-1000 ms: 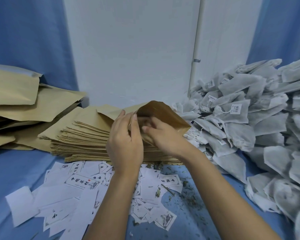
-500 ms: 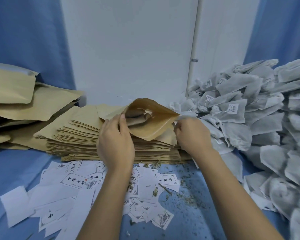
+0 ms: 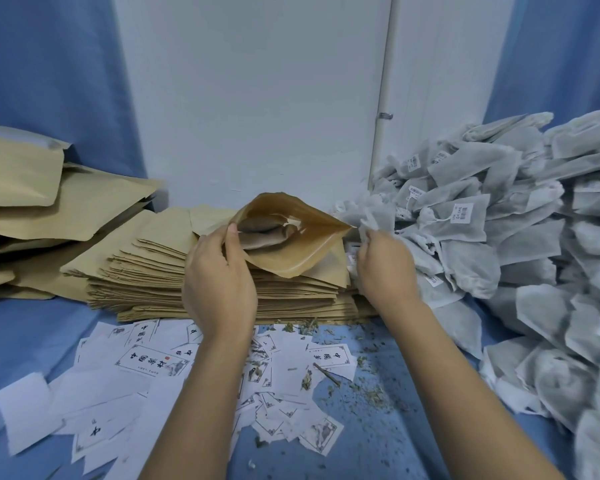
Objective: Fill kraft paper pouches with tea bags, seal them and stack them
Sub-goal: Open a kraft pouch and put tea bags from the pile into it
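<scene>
Left hand [image 3: 219,289] grips the open pouch [image 3: 291,252]; right hand [image 3: 385,268] pinches a tea bag [image 3: 373,216]. Slips [image 3: 153,358] on the surface [image 3: 32,334] read 中国; tags [image 3: 463,209] carry barcodes.

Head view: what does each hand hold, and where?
Left hand holds the open pouch by its mouth rim; right hand pinches a tea bag by its edge.

A blue cloth [image 3: 32,341] covers the table. Across its near left and centre lie scattered white paper slips [image 3: 153,362], overlapping. Some are blank side up, and others show black Chinese characters inside a thin printed border. Just right of them, dried leaf crumbs [image 3: 371,396] and a short twig [image 3: 326,373] speckle the cloth. On the far side stands a white wall [image 3: 257,98] with a thin vertical white pipe [image 3: 383,81] held by a metal clip [image 3: 385,115]. Blue curtains [image 3: 49,64] hang at far left and far right.
</scene>
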Demonstrator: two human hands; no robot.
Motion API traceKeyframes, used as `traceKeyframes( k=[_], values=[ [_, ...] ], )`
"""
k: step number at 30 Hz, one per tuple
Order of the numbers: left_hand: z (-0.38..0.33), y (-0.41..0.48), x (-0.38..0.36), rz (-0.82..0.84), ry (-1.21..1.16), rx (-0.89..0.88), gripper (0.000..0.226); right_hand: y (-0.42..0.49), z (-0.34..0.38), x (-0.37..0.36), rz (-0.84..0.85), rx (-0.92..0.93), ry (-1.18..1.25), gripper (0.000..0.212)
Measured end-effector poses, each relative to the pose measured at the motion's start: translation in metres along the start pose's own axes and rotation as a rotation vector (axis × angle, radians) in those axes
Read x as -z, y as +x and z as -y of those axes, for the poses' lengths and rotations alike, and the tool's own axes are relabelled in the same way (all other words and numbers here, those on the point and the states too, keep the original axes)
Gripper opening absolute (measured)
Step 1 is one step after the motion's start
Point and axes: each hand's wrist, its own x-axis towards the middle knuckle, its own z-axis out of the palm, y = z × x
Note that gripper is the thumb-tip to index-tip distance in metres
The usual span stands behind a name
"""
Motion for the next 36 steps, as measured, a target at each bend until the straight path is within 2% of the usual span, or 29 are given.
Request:
traceKeyframes(
  k=[2,5,7,10,12,14,18,20,24,26,28,30,31,33,36],
  values=[
    [0.000,0.000,0.000,-0.001,0.011,-0.001,0.040,0.002,0.004,0.004,-0.160,0.003,0.129,0.027],
    [0.001,0.001,0.000,-0.009,-0.001,0.021,0.040,0.004,0.006,0.005,-0.218,-0.068,0.333,0.033],
    [0.002,0.001,0.000,-0.014,-0.006,0.023,0.040,0.004,0.002,0.001,-0.146,-0.044,0.315,0.030],
    [0.002,0.002,0.000,-0.017,-0.005,0.026,0.040,0.005,-0.004,0.000,0.057,-0.032,0.207,0.039],
    [0.003,0.002,0.000,-0.014,-0.011,0.030,0.040,0.004,-0.004,0.001,0.132,-0.031,0.216,0.041],
    [0.004,0.003,0.000,-0.012,-0.017,0.032,0.039,0.003,-0.004,0.002,0.061,-0.007,0.235,0.043],
    [0.004,0.003,0.000,-0.016,-0.014,0.028,0.038,0.003,0.004,0.009,-0.246,-0.026,0.414,0.041],
    [0.004,0.003,0.000,-0.017,-0.014,0.029,0.038,0.003,0.009,0.014,-0.277,-0.082,0.530,0.040],
    [0.004,0.003,0.000,-0.019,-0.021,0.032,0.038,0.003,0.007,0.017,-0.090,-0.200,0.496,0.030],
    [0.004,0.003,0.000,-0.017,-0.023,0.030,0.037,0.004,0.006,0.023,0.064,-0.355,0.700,0.028],
    [0.003,0.003,0.000,-0.016,-0.029,0.021,0.037,0.002,0.006,0.030,0.383,-0.529,1.024,0.031],
    [0.004,0.003,0.000,-0.012,-0.029,0.013,0.037,0.000,0.007,0.034,0.719,-0.591,1.183,0.028],
    [0.005,0.003,0.000,-0.009,-0.024,0.010,0.037,-0.001,0.007,0.035,0.825,-0.607,1.241,0.026],
    [0.006,0.003,-0.001,-0.002,-0.012,-0.004,0.037,-0.001,0.009,0.036,0.914,-0.596,1.383,0.028],
    [0.006,0.003,-0.002,0.011,-0.005,-0.023,0.037,0.001,0.015,0.037,0.904,-0.504,1.474,0.036]
  ],
)
